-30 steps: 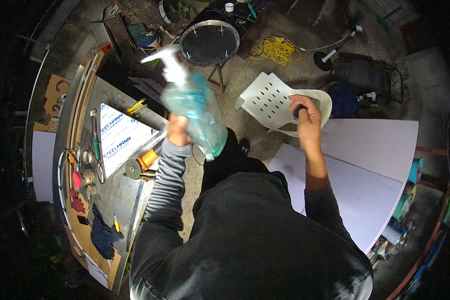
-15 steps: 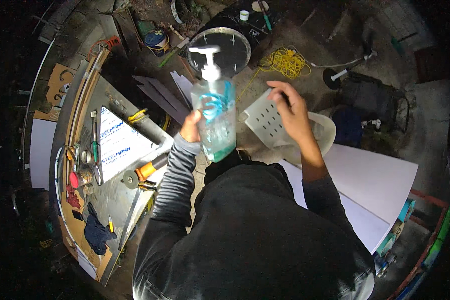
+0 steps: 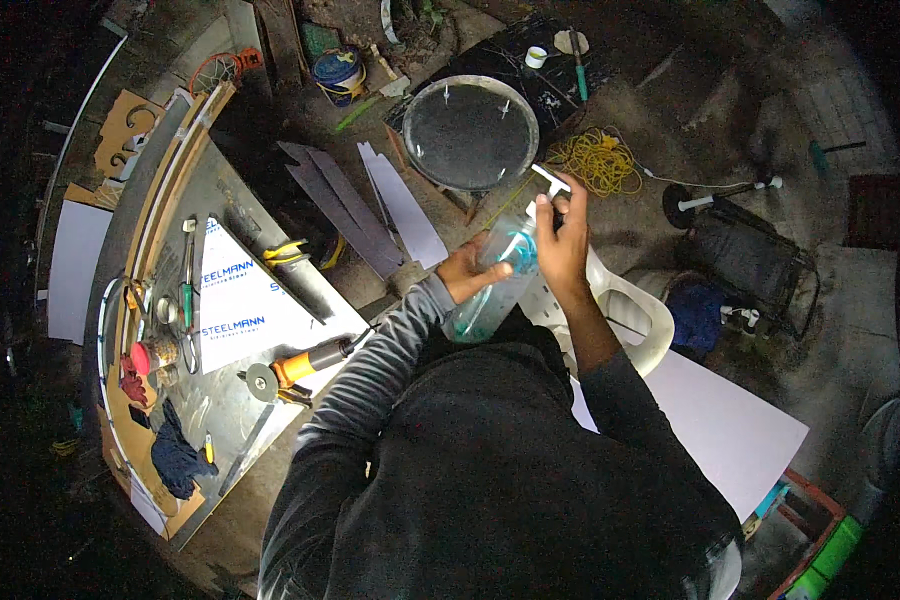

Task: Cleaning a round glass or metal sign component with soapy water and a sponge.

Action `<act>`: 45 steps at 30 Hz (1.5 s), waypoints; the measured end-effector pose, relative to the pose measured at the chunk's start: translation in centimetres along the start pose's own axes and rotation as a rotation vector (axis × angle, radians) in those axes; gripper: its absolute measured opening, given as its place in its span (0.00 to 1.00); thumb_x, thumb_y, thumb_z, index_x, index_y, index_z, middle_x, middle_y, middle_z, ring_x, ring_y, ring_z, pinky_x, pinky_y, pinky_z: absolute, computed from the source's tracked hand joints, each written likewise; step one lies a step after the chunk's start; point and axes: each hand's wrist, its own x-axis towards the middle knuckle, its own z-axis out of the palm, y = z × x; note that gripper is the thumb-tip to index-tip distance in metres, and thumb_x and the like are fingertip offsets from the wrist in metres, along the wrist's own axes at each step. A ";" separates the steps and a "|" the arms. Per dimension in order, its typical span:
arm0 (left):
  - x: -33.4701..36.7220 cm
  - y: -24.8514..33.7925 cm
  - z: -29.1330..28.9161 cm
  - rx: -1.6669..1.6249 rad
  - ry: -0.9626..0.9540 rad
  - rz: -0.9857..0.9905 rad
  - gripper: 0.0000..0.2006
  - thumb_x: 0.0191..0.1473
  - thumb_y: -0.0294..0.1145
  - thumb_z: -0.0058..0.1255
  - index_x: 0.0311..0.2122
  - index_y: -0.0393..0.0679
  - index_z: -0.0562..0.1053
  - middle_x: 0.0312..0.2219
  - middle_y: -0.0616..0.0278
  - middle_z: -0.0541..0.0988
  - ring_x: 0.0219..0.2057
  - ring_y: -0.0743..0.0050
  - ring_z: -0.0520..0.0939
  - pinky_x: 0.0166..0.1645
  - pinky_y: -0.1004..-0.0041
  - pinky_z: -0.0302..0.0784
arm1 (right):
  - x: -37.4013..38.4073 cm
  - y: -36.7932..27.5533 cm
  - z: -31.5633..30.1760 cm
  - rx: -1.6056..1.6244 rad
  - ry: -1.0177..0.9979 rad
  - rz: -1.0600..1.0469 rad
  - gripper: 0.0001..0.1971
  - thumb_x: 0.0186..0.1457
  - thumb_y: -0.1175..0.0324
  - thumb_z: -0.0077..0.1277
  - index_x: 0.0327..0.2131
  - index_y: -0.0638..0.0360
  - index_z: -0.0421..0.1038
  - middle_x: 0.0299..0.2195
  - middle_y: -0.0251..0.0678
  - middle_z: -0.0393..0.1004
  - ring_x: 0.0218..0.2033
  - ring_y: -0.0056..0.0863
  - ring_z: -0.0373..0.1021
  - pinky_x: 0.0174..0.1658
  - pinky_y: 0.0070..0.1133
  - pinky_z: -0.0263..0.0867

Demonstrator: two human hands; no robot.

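Observation:
A clear pump bottle (image 3: 513, 290) with a blue label and a little green liquid low inside leans to the right in front of my chest. My left hand (image 3: 467, 272) wraps round its body from the left, thumb across the front. At the top, the fingers of my right hand (image 3: 562, 242) close round the white pump head (image 3: 551, 181), covering most of the cap. Whether the cap is loose from the bottle cannot be seen. Behind my right forearm stands a white plastic chair (image 3: 657, 330), partly hidden by the arm and the bottle.
On the left, a metal-topped workbench (image 3: 240, 425) holds an orange angle grinder (image 3: 305, 368), yellow-handled pliers (image 3: 286, 253) and a dark cloth (image 3: 177, 455). Ahead are a round black panel (image 3: 470, 135) and a yellow cord (image 3: 597, 162). A white sheet (image 3: 735, 410) lies at the right.
The bottle has moved right and tipped from upright to a rightward lean. My right hand has come from above the chair onto the pump head. The view has shifted slightly.

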 end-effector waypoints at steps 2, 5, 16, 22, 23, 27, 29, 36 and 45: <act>0.9 -0.2 -0.1 0.224 0.094 0.134 0.41 0.48 0.57 0.63 0.56 0.35 0.64 0.48 0.50 0.75 0.50 0.60 0.75 0.51 0.65 0.72 | 0.9 1.5 1.5 -0.123 0.050 0.022 0.22 0.60 0.67 0.52 0.56 0.58 0.61 0.34 0.42 0.75 0.34 0.33 0.73 0.38 0.28 0.67; 2.2 -0.7 -0.4 0.478 0.224 -0.117 0.42 0.46 0.58 0.64 0.55 0.33 0.64 0.43 0.44 0.77 0.45 0.55 0.79 0.48 0.63 0.74 | 2.5 3.6 4.1 -0.091 0.050 -0.066 0.23 0.59 0.66 0.53 0.56 0.58 0.61 0.34 0.45 0.75 0.34 0.40 0.73 0.39 0.32 0.67; 7.5 -4.5 -4.1 0.279 0.337 -0.198 0.46 0.49 0.68 0.53 0.53 0.27 0.68 0.46 0.35 0.76 0.50 0.47 0.77 0.55 0.59 0.70 | 8.2 9.5 10.4 -0.377 -0.004 -0.055 0.24 0.54 0.63 0.54 0.53 0.51 0.60 0.29 0.52 0.76 0.32 0.57 0.73 0.35 0.45 0.66; 11.7 -6.5 -4.7 0.284 0.362 -0.346 0.47 0.48 0.70 0.53 0.53 0.28 0.69 0.46 0.37 0.76 0.50 0.46 0.77 0.54 0.58 0.71 | 12.1 11.8 11.4 -0.366 -0.112 0.012 0.20 0.55 0.62 0.53 0.50 0.49 0.61 0.28 0.51 0.77 0.31 0.59 0.73 0.33 0.46 0.66; 12.3 -6.5 -5.0 0.289 0.387 -0.318 0.47 0.48 0.70 0.53 0.53 0.28 0.69 0.46 0.37 0.76 0.50 0.46 0.77 0.54 0.58 0.71 | 12.9 12.0 11.7 -0.359 -0.129 0.007 0.21 0.55 0.63 0.53 0.51 0.48 0.61 0.29 0.50 0.77 0.31 0.59 0.73 0.34 0.46 0.66; 14.8 -5.7 -5.6 0.209 0.403 -0.211 0.51 0.45 0.73 0.53 0.55 0.28 0.66 0.46 0.34 0.76 0.51 0.43 0.76 0.55 0.57 0.71 | 15.7 12.8 12.0 -0.312 -0.161 -0.029 0.22 0.55 0.64 0.53 0.52 0.53 0.62 0.33 0.51 0.76 0.35 0.56 0.73 0.37 0.43 0.67; 16.3 -5.5 -5.8 0.143 0.441 -0.138 0.53 0.42 0.74 0.54 0.56 0.28 0.65 0.46 0.31 0.76 0.51 0.41 0.77 0.55 0.57 0.71 | 17.3 13.2 11.8 -0.330 -0.166 -0.056 0.23 0.57 0.64 0.53 0.54 0.59 0.62 0.39 0.52 0.74 0.38 0.51 0.73 0.40 0.39 0.68; 21.0 -6.4 -4.7 0.110 0.491 -0.203 0.53 0.43 0.76 0.52 0.55 0.30 0.65 0.45 0.32 0.76 0.51 0.39 0.77 0.55 0.56 0.72 | 23.8 14.6 11.2 -0.131 -0.337 -0.050 0.18 0.62 0.61 0.49 0.49 0.64 0.65 0.37 0.48 0.73 0.39 0.45 0.72 0.42 0.36 0.67; 20.9 -4.1 -0.8 0.043 0.634 -0.207 0.44 0.45 0.67 0.59 0.50 0.30 0.69 0.41 0.35 0.78 0.46 0.40 0.79 0.49 0.56 0.74 | 24.8 14.7 7.5 -0.298 -0.436 -0.213 0.12 0.64 0.61 0.47 0.36 0.62 0.69 0.33 0.46 0.72 0.36 0.46 0.70 0.39 0.36 0.65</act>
